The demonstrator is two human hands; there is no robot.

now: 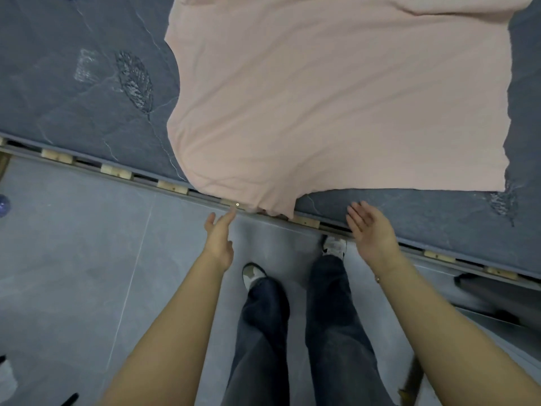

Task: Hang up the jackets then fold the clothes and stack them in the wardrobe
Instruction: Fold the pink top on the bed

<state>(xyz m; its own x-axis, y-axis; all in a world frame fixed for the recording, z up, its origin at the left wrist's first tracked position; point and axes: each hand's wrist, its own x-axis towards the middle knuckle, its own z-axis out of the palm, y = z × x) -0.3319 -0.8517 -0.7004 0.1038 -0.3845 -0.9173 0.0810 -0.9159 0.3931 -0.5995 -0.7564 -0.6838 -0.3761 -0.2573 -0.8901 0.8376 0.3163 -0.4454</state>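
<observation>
arms: bare to the frame's lower edge, no sleeves showing
left hand [219, 238]: bare, no ring seen
right hand [371, 231]: bare
right wrist: thin bracelet [377, 278] with a small bead
legs: dark blue, loose jeans [330, 315] covering the ankles
shoes [254, 273]: white with darker panels

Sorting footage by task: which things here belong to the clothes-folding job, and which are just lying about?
Job:
pink garment, spread on the mattress
left hand, open
right hand, open

Lying about:
bed frame slats
purple object, left edge
floor
</observation>
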